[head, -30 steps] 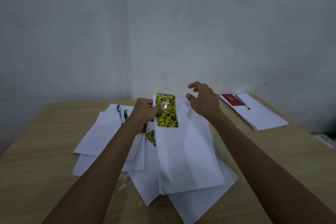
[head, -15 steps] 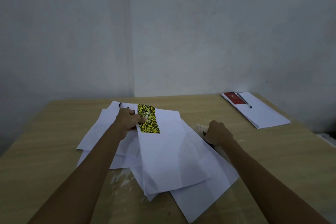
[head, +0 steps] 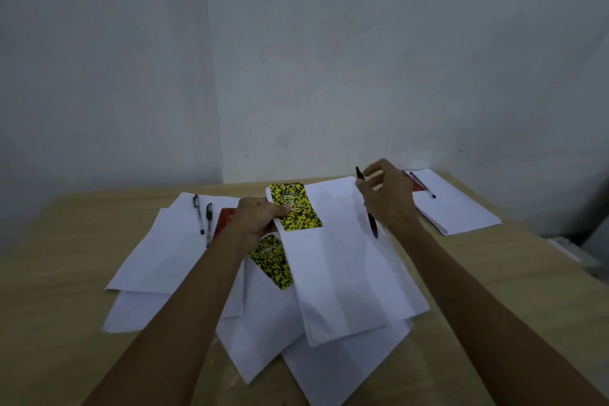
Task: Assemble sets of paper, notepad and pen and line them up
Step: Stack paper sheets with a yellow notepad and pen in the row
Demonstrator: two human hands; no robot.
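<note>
Since the earlier frame the right hand [head: 389,194] has risen from the paper and now grips a dark pen [head: 368,204] above the top sheet [head: 342,273]. The left hand [head: 260,219] pinches that sheet's far corner, thumb pressing a yellow notepad [head: 296,208]. Far right of the right hand lies a finished set [head: 461,208]; left of the left hand, two pens [head: 203,214].

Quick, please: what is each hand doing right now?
Left hand: pinches the yellow notepad onto the paper.
Right hand: holds a black pen.
</note>
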